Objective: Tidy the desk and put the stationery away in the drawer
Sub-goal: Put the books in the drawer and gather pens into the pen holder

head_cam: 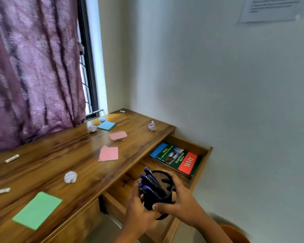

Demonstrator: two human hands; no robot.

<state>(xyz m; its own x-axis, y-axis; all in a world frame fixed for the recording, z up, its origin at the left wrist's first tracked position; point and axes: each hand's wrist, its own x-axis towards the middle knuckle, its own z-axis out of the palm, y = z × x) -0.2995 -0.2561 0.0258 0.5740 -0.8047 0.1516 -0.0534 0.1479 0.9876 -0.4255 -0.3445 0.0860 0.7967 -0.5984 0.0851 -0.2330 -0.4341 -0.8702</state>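
Observation:
A black mesh pen holder (162,195) with several blue pens (148,179) in it hangs above the open wooden drawer (204,162). My left hand (139,207) grips the holder's near left side and base. My right hand (181,199) wraps its right side, thumb across the front. Inside the drawer's far end lie a blue book (158,149) and a green and red book (180,159). Loose on the desk (74,151) lie a green note pad (37,209), a pink note pad (108,153), a blue note pad (106,125) and a pink eraser case (118,135).
Crumpled paper balls sit on the desk: one near the middle front (70,177), one at the back (92,128), one at the far right (152,126). White erasers (0,191) lie at the left. A purple curtain (33,67) hangs behind; a wall stands right of the drawer.

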